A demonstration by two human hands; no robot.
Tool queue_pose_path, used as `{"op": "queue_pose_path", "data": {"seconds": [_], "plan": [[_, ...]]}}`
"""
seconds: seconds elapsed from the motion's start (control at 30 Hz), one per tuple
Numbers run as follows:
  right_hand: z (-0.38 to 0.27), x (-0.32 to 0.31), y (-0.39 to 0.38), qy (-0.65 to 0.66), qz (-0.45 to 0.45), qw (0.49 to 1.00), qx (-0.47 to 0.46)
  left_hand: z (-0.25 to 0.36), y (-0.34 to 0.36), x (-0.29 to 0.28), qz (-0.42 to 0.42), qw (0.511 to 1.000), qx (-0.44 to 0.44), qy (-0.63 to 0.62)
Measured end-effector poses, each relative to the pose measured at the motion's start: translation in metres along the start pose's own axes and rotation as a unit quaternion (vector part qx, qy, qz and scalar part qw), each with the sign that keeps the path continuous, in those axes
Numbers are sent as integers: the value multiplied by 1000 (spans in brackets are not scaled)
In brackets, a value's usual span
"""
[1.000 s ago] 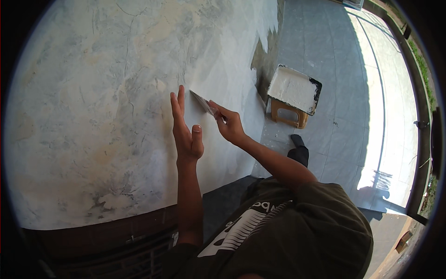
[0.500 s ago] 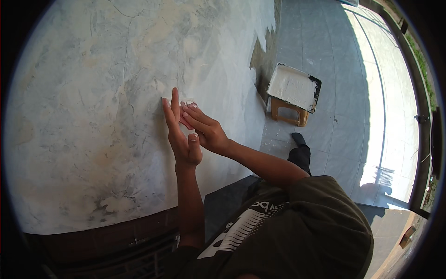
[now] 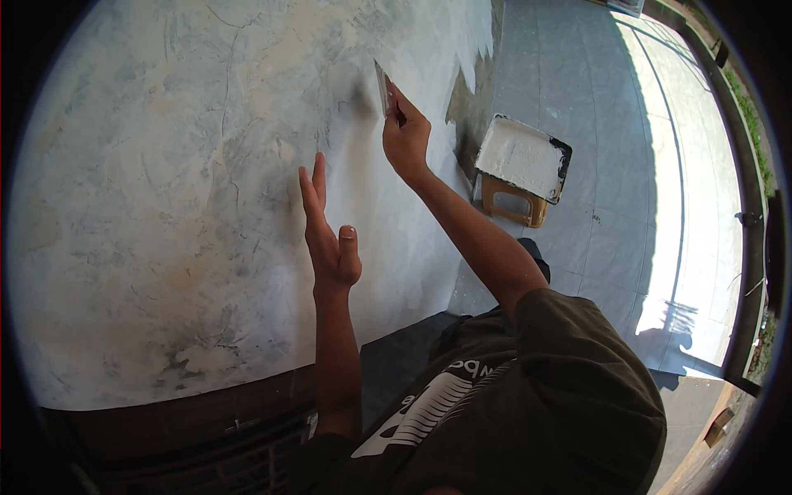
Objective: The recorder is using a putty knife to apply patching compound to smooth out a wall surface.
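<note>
My right hand is closed round a putty knife with a thin, wide blade and a reddish grip. The blade is up by the plastered wall; I cannot tell whether its edge touches. Lower and to the left, my left hand is held up in front of the same wall, fingers stretched out and thumb apart, with nothing in it. A little white paste shows on the left thumb tip. Grey and cream patches of plaster cover the wall, and thin cracks run down it.
A shallow tray of white paste rests on a tan plastic stool to the right. Grey floor tiles run alongside, sunlit farther right. A dark, uncoated strip edges the wall's far right.
My right hand has carried the putty knife away from the left hand, up and to the right along the wall. The left hand has stayed nearly in place, its fingers still stretched.
</note>
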State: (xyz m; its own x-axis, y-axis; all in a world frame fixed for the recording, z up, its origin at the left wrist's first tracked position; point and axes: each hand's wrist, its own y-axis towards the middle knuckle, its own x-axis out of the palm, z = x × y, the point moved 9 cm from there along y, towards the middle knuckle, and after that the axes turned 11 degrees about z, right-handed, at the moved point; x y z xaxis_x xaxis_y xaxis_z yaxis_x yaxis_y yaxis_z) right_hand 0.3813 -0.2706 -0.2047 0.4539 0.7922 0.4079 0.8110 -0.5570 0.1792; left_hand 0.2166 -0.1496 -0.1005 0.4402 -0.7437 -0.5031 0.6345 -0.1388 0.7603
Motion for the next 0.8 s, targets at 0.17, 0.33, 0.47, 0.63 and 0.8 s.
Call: {"op": "queue_pose_path", "data": {"seconds": [0.17,0.33,0.47,0.63,0.8], "plan": [[-39,37,-2,8,-21,967,-255,-2,-5,1,-6,1000,-15,-7],[-3,1,-120,5,-136,958,-251,-9,-10,4,-14,1000,-23,-16],[68,-47,-146,149,-156,961,171,-8,-12,0,-20,1000,-11,-14],[52,-21,-29,84,-16,982,168,1,-9,-3,-9,1000,-9,-17],[-65,52,-73,-18,-11,975,-223,27,-2,-9,12,999,41,-3]]}}
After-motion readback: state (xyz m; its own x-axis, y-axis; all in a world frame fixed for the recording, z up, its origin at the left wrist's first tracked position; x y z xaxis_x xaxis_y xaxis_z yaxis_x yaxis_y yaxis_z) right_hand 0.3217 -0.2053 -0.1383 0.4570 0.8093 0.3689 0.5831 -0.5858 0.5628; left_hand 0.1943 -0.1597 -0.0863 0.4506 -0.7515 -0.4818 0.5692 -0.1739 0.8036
